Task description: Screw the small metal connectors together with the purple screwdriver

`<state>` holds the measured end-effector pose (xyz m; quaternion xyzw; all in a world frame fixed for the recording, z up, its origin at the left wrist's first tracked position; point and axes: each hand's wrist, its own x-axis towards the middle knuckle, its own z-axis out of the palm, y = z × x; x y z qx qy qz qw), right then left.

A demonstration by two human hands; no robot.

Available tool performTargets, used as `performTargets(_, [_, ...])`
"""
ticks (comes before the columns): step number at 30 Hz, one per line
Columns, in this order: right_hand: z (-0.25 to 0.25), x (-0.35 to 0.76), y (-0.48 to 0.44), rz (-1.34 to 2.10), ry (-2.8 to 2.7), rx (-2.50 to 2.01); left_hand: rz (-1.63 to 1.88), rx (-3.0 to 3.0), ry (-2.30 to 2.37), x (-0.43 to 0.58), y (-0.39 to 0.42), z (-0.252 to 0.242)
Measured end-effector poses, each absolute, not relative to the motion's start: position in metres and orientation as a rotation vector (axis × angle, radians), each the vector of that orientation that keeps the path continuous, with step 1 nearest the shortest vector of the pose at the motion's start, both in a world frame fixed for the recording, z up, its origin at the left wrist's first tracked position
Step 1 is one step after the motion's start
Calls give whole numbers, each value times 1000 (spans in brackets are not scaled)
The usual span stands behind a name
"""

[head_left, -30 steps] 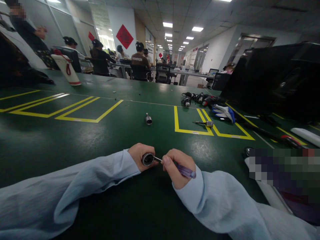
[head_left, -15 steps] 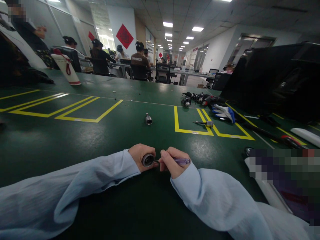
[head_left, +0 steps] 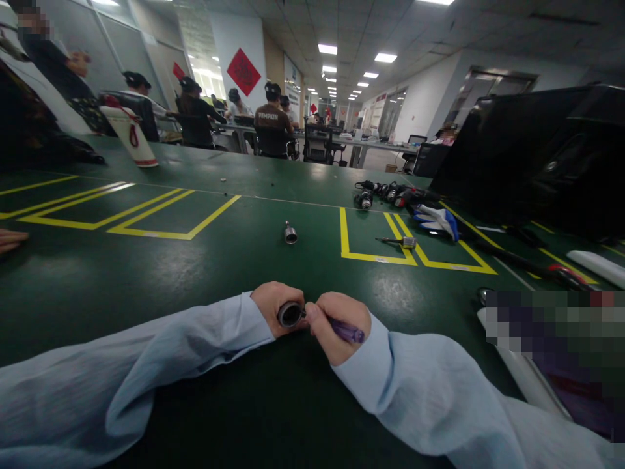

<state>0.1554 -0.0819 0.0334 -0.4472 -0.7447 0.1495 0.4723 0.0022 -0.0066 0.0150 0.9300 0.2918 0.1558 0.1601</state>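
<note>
My left hand (head_left: 273, 305) is closed around a small round metal part (head_left: 290, 314), its open end turned toward me. My right hand (head_left: 336, 322) grips a screwdriver with a purple handle (head_left: 347, 331), and its tip goes into the metal part. Both hands rest on the green table (head_left: 205, 273) close to its near edge, touching each other. Both of my arms are in light blue sleeves.
A second small metal part (head_left: 290, 232) stands further out on the table. Another screwdriver (head_left: 400, 241) lies inside yellow tape lines; tools (head_left: 385, 192) and a blue-white glove (head_left: 437, 220) lie beyond. Black cases (head_left: 537, 156) fill the right. Someone's fingers (head_left: 10, 240) show at the left edge. People sit at far desks.
My right hand has moved left, pushing the screwdriver further into the metal part until the hands touch. Someone's fingers have appeared at the left edge.
</note>
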Motion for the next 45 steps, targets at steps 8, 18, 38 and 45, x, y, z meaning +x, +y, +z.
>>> performTargets(8, [27,152,-76,797,-1419,-1155,334,2645,880,2,-5,14])
performTargets(18, [25,150,-77,951,-1204,-1150,349,2624,988,4,-9,17])
performTargets(38, [28,149,-76,1048,-1149,-1143,521,2728,637,2,-4,14])
performTargets(45, [24,153,-71,1280,-896,-1038,635,2525,699,3,-6,18])
